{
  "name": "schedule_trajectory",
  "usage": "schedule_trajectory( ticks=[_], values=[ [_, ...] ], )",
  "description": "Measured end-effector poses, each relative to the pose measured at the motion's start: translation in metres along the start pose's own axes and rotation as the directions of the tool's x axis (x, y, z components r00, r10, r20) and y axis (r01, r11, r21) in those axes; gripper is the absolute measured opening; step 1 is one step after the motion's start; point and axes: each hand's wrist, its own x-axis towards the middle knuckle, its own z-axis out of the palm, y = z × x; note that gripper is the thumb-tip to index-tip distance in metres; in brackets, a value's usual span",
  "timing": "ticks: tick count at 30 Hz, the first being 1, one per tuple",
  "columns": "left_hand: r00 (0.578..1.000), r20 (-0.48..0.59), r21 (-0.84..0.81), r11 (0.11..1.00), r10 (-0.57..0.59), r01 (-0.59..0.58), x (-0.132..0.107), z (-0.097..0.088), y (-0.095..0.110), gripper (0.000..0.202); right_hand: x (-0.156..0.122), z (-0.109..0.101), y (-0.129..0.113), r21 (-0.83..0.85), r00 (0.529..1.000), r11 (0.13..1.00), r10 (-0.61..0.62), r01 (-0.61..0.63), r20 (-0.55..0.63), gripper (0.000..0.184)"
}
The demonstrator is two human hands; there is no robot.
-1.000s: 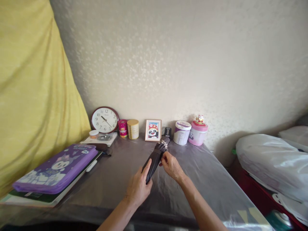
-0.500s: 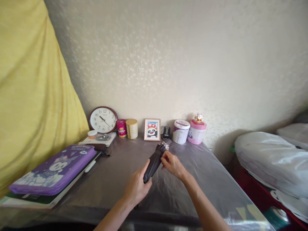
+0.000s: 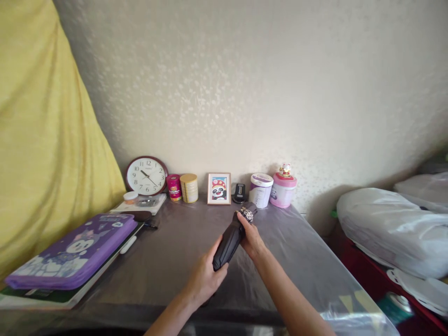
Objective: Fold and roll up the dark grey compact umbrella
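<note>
A folded black umbrella point(image 3: 228, 245) slants between two bare hands over a gray table point(image 3: 168, 261), its near end in the left hand point(image 3: 206, 277) and its far, patterned end at the right hand point(image 3: 252, 239). Beyond it, along the wall point(image 3: 224, 84), stand a clock point(image 3: 147, 176), a red tin point(image 3: 174, 187), a yellow tin point(image 3: 189, 188), a panda picture point(image 3: 219, 189), a small black stand point(image 3: 239, 192), a white tub point(image 3: 261, 192) and a pink tub point(image 3: 283, 193) topped by a figurine point(image 3: 284, 170). The umbrella's far tip points toward the white tub. At left, a purple case point(image 3: 75, 252) lies on a green book point(image 3: 45, 294), a white marker point(image 3: 128, 245) just beside them. Both hands are partly closed — the left curls around the near end, thumb along its side; the right grips just below the patterned end, thumb on top, its fingers mostly hidden.
</note>
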Motion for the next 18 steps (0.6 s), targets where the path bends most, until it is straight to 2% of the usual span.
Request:
schedule_trajectory(
  ticks=[2,4,6,10,11,13,16,18],
  values=[
    [0.987,0.117,-0.098,0.988,-0.108,0.12,-0.001,0.001,0.003,0.061,0.002,0.002,0.001,0.057,0.998,0.998,-0.003,0.006,-0.056,0.029],
    [0.933,0.278,-0.219,0.93,-0.229,0.294,-0.002,0.001,0.007,0.057,0.003,0.002,0.0,0.101,0.997,0.995,0.006,0.002,-0.082,0.025],
    [0.874,0.398,-0.312,0.855,-0.279,0.415,-0.003,0.001,0.009,0.052,0.003,0.001,-0.003,0.137,0.997,0.991,0.012,-0.002,-0.072,0.024],
    [0.821,0.476,-0.413,0.744,-0.315,0.525,-0.003,-0.001,0.011,0.05,0.002,0.0,-0.007,0.159,1.0,0.987,0.001,0.003,-0.027,0.025],
    [0.823,0.465,-0.424,0.735,-0.325,0.53,-0.002,-0.002,0.011,0.051,0.002,0.0,-0.008,0.157,1.0,0.988,-0.007,0.011,-0.024,0.026],
    [0.86,0.382,-0.427,0.761,-0.339,0.489,0.0,-0.003,0.012,0.055,0.002,0.001,-0.007,0.155,0.999,0.987,-0.028,0.034,-0.038,0.025],
    [0.924,0.216,-0.342,0.862,-0.315,0.373,0.003,-0.002,0.012,0.065,0.002,0.002,-0.004,0.175,0.995,0.982,-0.049,0.064,-0.089,0.023],
    [0.944,0.205,-0.255,0.917,-0.26,0.307,0.003,0.002,0.01,0.068,0.003,0.003,-0.001,0.196,0.991,0.978,-0.053,0.076,-0.122,0.023]
  ],
)
